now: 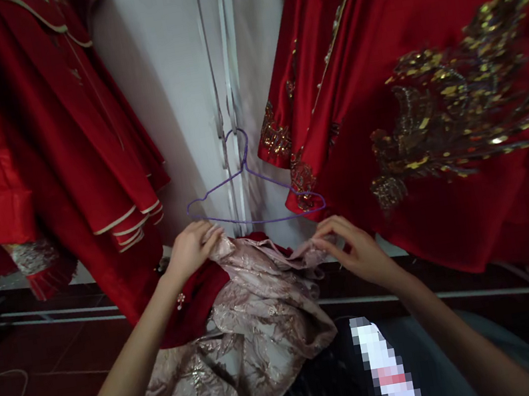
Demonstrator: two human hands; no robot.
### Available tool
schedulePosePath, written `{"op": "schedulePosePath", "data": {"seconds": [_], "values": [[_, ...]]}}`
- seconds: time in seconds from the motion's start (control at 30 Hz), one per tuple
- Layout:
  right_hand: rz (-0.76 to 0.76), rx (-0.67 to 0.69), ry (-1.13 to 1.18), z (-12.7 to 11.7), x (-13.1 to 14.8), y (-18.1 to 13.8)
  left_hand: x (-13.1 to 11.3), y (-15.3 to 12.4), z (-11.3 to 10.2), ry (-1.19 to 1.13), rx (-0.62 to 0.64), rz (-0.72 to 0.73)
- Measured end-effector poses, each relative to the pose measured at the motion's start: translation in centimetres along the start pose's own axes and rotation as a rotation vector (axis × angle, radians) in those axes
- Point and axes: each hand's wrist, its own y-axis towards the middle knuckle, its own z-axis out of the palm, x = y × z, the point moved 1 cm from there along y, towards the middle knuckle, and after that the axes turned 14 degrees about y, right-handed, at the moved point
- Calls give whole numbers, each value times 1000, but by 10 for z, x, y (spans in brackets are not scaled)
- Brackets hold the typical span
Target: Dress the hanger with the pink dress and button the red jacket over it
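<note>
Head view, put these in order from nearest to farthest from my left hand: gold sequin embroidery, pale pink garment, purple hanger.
Nearest to your left hand first:
1. Pale pink garment: pinched in it.
2. Purple hanger: just above, mid-picture.
3. Gold sequin embroidery: far over on the right.

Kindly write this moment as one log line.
left hand: holds pale pink garment; right hand: pinches its other side; purple hanger: hangs beyond

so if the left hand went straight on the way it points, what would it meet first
Beyond the pink brocade garment it pinches, the left hand would likely meet the bottom of the purple clothes hanger, though depth is unclear and it might pass in front.
</note>
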Motion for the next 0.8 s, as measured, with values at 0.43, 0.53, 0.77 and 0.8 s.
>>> {"op": "schedulePosePath", "data": {"seconds": [0.43, 0.53, 0.77, 0.8], "values": [[20, -476, -84, -60, -105, 56, -63, 27, 64, -206, 66, 401], [1, -489, -74, -72, -117, 47, -62, 15, 53, -250, 32, 359], [-30, -547, -32, -84, -121, 44, -59, 10, 43, -234, 24, 365], [-32, -549, -18, -83, -118, 44, -59, 11, 44, -230, 27, 365]]}}
